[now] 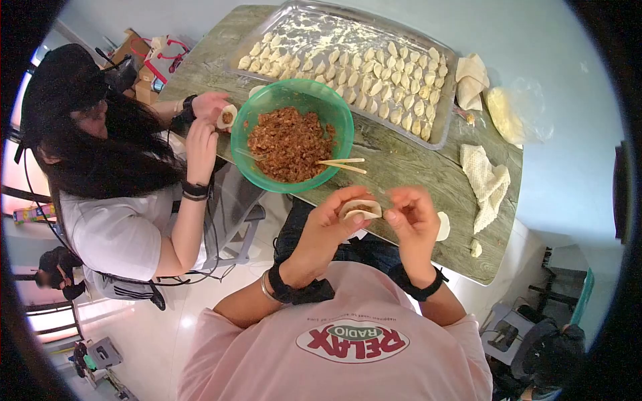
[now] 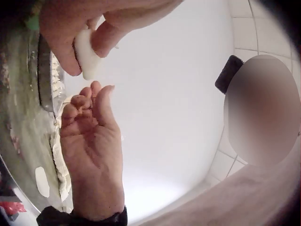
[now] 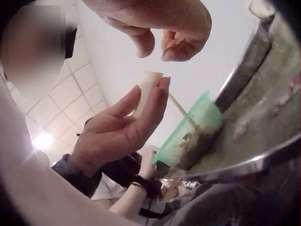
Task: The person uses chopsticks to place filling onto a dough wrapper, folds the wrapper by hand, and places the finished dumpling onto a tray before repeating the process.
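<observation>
My left hand [image 1: 313,234] holds a round dumpling wrapper [image 1: 370,211] with brown meat filling on it, thumb on one side and fingers on the other. In the right wrist view that wrapper [image 3: 148,89] is bent up into a trough along the fingers. Just to its right is my right hand [image 1: 413,227], nothing in it; its thumb and loosely bent fingers are apart from the wrapper in both wrist views. A green bowl [image 1: 344,123] of meat filling [image 1: 287,144] stands beyond my left hand, with chopsticks [image 1: 344,162] leaning over its rim.
A metal tray [image 1: 301,23] with rows of dumplings lies at the table's back. Cloths [image 1: 485,177] and a plastic bag of dough [image 1: 505,113] are on the right. A flat wrapper [image 1: 443,226] lies near my right hand. Another person [image 1: 127,230] sits left, holding a filled wrapper.
</observation>
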